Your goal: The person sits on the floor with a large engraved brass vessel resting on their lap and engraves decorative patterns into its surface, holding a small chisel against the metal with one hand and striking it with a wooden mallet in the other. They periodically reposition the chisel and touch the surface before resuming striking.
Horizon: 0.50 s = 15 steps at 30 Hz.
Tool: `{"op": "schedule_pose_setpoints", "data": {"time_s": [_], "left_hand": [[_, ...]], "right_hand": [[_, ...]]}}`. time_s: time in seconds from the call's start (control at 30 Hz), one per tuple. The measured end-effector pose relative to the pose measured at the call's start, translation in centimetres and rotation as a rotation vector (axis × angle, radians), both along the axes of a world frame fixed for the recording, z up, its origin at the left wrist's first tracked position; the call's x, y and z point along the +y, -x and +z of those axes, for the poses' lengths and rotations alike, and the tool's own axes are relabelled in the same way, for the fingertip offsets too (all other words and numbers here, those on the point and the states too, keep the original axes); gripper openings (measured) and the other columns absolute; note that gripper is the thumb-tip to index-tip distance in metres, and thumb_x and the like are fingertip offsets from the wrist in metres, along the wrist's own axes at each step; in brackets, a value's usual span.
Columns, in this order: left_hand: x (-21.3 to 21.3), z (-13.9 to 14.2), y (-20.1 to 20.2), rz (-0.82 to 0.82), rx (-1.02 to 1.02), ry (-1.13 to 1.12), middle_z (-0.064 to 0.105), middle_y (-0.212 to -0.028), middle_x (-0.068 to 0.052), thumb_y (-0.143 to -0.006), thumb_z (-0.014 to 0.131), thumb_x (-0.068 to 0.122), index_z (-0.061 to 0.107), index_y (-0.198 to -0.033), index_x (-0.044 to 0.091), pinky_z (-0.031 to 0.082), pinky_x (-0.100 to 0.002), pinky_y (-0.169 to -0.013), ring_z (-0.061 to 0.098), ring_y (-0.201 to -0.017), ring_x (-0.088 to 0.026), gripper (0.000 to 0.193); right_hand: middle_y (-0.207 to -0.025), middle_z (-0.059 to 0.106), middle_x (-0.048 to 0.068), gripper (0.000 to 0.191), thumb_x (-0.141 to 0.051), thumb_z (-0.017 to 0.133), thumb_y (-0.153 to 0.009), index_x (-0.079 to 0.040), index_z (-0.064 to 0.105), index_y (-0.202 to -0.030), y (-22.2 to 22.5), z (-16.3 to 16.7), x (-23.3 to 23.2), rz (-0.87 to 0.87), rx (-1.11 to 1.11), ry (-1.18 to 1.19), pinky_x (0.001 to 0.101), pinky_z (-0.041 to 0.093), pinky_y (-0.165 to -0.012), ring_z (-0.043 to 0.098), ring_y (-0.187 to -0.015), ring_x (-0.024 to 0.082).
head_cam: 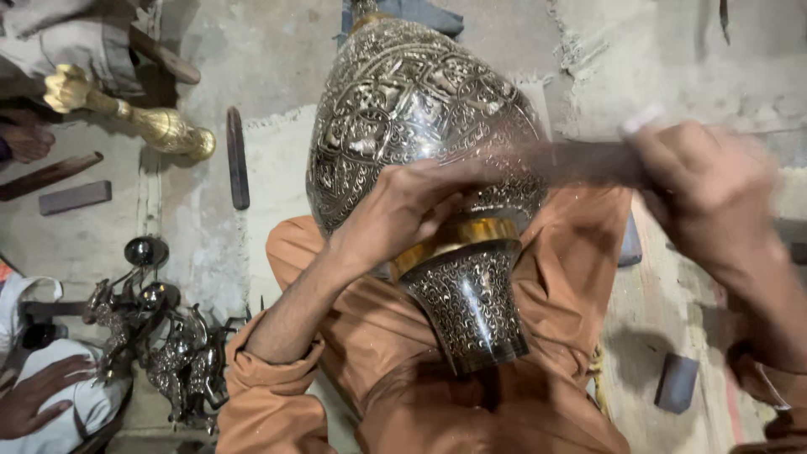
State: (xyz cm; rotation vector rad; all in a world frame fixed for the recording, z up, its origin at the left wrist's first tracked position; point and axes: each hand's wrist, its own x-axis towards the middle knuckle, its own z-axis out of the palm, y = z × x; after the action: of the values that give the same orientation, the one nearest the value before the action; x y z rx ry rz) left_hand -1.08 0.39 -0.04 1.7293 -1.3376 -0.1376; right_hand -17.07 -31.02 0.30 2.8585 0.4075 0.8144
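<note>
Dim light, motion-blurred right hand [706,189]

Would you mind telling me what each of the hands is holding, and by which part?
The left hand grips the engraved metal vase near its gold neck band. The right hand holds one end of a dark, motion-blurred tool against it.
</note>
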Motion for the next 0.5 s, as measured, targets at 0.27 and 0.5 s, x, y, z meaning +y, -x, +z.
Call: {"op": "schedule_pose_setpoints", "data": {"time_s": [0.27,0.5], "left_hand": [[0.3,-0.4,-0.4,0.025,-0.115,-0.106,0.073,-0.088,-0.004,-0.097,0.073,0.007,0.064,-0.137,0.017,0.059,-0.032,-0.063,0.064,-0.072,-0.013,0.043],[0.5,-2.1,-0.7,0.011,-0.110,-0.122,0.069,-0.078,-0.002,-0.093,0.076,0.009,0.065,-0.137,0.015,0.055,-0.033,-0.059,0.060,-0.066,-0.013,0.046]], "right_hand": [[-0.088,0.065,0.014,0.058,0.003,0.079,-0.093,-0.003,0.044,-0.138,0.4,-1.9,-1.0,0.034,0.011,-0.530,0.0360,0.051,-0.065,0.063,-0.073,0.023],[-0.075,0.057,0.003,0.065,0.000,0.075,-0.090,0.000,0.041,-0.146,0.3,-1.9,0.5,0.023,0.066,-0.856,0.0335,0.043,-0.055,0.055,-0.060,0.018]]}}
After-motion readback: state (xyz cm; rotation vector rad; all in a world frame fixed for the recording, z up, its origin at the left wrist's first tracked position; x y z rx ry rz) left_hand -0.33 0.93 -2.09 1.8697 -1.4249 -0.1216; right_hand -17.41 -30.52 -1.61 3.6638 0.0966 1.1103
